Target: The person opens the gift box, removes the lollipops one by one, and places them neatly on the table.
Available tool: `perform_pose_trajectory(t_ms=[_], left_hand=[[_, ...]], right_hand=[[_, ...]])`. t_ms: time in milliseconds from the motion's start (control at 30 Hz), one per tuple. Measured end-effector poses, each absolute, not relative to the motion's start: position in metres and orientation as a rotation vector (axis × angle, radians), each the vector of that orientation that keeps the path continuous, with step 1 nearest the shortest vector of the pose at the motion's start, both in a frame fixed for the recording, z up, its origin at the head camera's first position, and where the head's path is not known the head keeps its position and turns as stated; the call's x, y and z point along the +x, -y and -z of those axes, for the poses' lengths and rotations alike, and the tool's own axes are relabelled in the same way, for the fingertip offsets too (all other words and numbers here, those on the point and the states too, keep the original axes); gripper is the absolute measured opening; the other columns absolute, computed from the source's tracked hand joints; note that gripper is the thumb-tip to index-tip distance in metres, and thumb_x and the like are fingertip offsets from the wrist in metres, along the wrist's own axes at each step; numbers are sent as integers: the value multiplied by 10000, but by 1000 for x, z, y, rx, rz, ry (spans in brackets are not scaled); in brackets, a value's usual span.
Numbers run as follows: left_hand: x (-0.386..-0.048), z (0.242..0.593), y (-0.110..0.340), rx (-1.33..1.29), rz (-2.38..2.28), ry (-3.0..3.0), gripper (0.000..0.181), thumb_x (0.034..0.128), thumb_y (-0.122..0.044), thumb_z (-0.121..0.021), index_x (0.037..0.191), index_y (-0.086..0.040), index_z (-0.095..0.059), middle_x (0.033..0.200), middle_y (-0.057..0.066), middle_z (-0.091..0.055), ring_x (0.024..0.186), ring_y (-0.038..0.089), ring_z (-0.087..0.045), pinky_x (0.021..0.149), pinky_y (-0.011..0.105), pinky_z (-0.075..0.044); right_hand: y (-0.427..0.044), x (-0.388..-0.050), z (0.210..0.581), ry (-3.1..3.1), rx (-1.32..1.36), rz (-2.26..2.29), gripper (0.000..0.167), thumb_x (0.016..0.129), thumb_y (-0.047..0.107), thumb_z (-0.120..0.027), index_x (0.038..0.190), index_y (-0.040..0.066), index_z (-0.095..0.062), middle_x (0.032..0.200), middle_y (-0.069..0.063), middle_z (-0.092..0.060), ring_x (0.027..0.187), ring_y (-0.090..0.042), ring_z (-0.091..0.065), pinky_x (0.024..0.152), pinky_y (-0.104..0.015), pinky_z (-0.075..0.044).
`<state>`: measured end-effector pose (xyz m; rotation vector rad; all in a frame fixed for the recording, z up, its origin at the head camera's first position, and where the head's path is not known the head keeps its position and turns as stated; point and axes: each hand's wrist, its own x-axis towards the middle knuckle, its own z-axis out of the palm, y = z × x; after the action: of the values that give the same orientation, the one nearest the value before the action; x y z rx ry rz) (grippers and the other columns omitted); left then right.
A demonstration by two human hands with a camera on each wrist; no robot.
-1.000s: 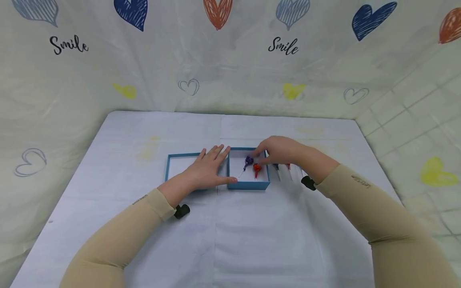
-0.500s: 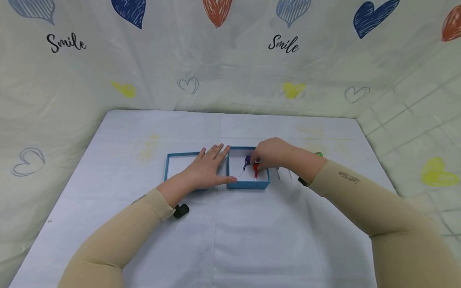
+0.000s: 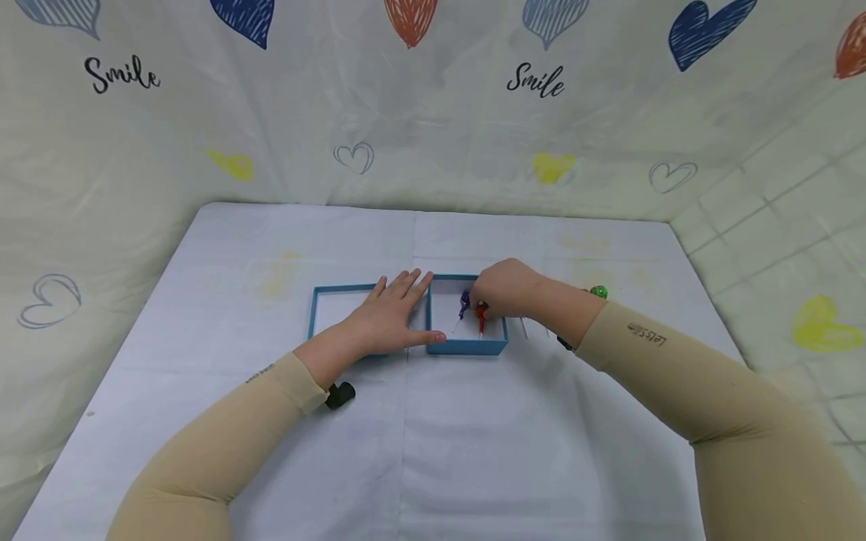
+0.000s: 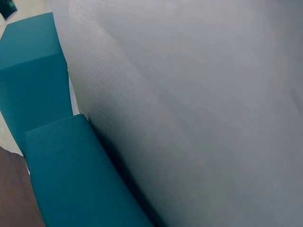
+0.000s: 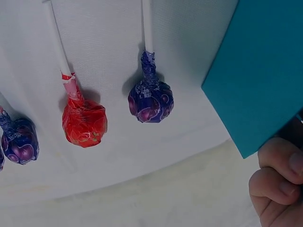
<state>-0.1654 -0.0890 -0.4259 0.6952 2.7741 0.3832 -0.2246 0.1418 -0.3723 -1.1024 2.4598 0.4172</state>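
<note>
Two blue-rimmed white boxes lie side by side in the head view. My left hand spreads flat over the left box, its thumb reaching to the right box. Inside the right box are a purple-wrapped lollipop and a red-wrapped lollipop. My right hand reaches over that box's right wall, thumb and fingertips pinching about the red lollipop's head; the contact is partly covered. The right wrist view shows this hand's curled fingers by the teal box wall.
Right of the box, a purple lollipop, a red lollipop and another purple lollipop lie on the white-covered table. A green lollipop shows behind the right forearm. A printed curtain rises behind the table.
My right hand has moved slightly left and down into the right box, onto the red lollipop. The green lollipop has come into view. My left hand stays in place.
</note>
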Motion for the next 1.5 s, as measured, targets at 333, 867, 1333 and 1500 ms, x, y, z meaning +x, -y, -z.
perform_pose_trajectory(t_ms=[333, 867, 1333, 1500], left_hand=[[-165, 422, 89, 691, -378, -2766, 1109, 800, -886, -384, 1598, -249, 52, 1670, 55, -19, 1528, 250, -11, 1207, 512, 7], [-166, 424, 89, 701, -403, -2774, 1117, 802, -872, -420, 1606, -236, 24, 1669, 68, -47, 1527, 257, -21, 1205, 525, 0], [-165, 426, 87, 685, -374, -2771, 1112, 800, -880, -404, 1601, -251, 43, 1670, 48, -15, 1528, 243, 3, 1206, 511, 14], [-165, 426, 87, 688, -380, -2784, 1110, 802, -877, -405, 1602, -248, 39, 1670, 56, -23, 1528, 249, -9, 1206, 513, 14]], right_hand=[[-141, -222, 372, -2464, -1137, -410, 144, 884, 237, -769, 1024, 209, -785, 903, 38, -702, 791, -156, -567, 777, -312, -537], [-149, -224, 365, -2538, -1219, -348, 211, 904, 256, -750, 1113, 262, -778, 1018, 60, -738, 911, -148, -653, 853, -377, -555], [-176, -226, 335, -2658, -1266, -196, 271, 893, 278, -763, 1163, 293, -757, 1082, 109, -727, 954, -132, -680, 759, -338, -547], [-199, -225, 320, -2727, -1252, -179, 262, 895, 285, -756, 1157, 296, -752, 1073, 104, -729, 951, -133, -682, 721, -317, -542]])
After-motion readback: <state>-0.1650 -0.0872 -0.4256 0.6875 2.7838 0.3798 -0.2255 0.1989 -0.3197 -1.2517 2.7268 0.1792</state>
